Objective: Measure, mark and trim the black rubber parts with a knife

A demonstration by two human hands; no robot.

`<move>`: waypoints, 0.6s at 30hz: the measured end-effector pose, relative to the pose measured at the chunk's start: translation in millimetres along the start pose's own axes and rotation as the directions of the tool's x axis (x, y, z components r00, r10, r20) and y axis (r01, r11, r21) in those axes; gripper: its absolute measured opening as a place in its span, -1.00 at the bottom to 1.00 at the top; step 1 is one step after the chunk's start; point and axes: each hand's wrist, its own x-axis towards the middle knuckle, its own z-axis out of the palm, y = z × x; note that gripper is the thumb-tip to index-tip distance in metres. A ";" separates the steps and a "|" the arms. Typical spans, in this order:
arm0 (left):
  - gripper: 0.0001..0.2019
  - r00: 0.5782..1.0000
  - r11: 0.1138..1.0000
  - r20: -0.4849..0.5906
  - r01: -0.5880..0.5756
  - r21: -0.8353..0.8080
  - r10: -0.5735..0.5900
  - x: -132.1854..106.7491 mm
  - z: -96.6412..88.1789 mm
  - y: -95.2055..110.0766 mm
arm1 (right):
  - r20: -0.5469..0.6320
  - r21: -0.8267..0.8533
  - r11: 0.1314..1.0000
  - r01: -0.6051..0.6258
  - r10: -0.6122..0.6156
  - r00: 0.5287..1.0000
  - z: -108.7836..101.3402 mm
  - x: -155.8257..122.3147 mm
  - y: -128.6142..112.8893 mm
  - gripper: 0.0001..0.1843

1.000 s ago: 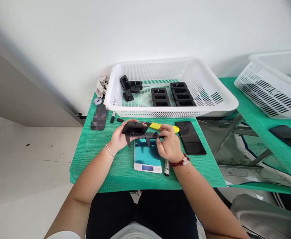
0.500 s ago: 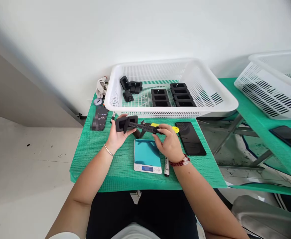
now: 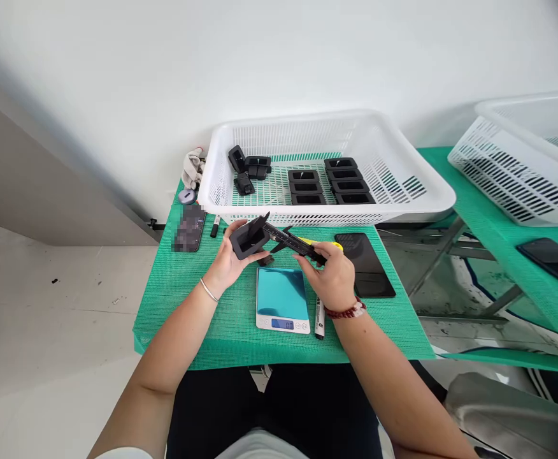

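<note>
My left hand (image 3: 227,262) grips a black rectangular plastic part (image 3: 249,238) with its hollow side facing me, held above the green mesh mat (image 3: 188,299). My right hand (image 3: 329,277) is closed on a black caliper (image 3: 294,241), whose jaw end reaches up to the part's upper edge. Both are above a small digital scale (image 3: 281,298) with a teal platform. A yellow-handled tool (image 3: 329,244) lies mostly hidden behind the caliper and my right hand.
A white basket (image 3: 403,178) behind holds several black parts (image 3: 329,182), some in rows, some loose at its left. A dark phone (image 3: 367,264) lies right of the scale, a marker (image 3: 320,319) beside it, another phone (image 3: 190,226) at left. A second basket (image 3: 522,159) stands at right.
The left hand has turned the black part so that its hollow faces me. The caliper has tilted, its jaw end rising to the part's top edge, and both were lifted slightly away from the scale.
</note>
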 end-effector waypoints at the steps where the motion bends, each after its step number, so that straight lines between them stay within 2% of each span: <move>1: -0.38 1.000 1.000 0.003 -0.004 0.008 0.004 0.2 -0.3 -0.6 | -0.008 -0.012 1.000 0.022 -0.022 1.000 0.5 -0.2 0.5 -0.57; 7: -0.30 0.996 0.989 0.031 -0.087 0.120 0.084 2.1 -2.7 -5.5 | -0.022 -0.006 0.997 0.073 -0.073 0.997 1.5 1.2 0.6 -0.61; 13: -0.25 0.990 0.963 -0.018 -0.129 0.238 0.137 2.4 -5.6 -6.0 | -0.003 -0.025 0.996 0.085 -0.085 0.996 1.3 0.2 1.7 -0.61; 18: -0.28 0.977 0.908 0.077 -0.212 0.361 0.197 3.1 -13.9 -9.1 | -0.026 -0.089 0.987 0.134 -0.136 0.990 0.9 0.3 3.0 -0.61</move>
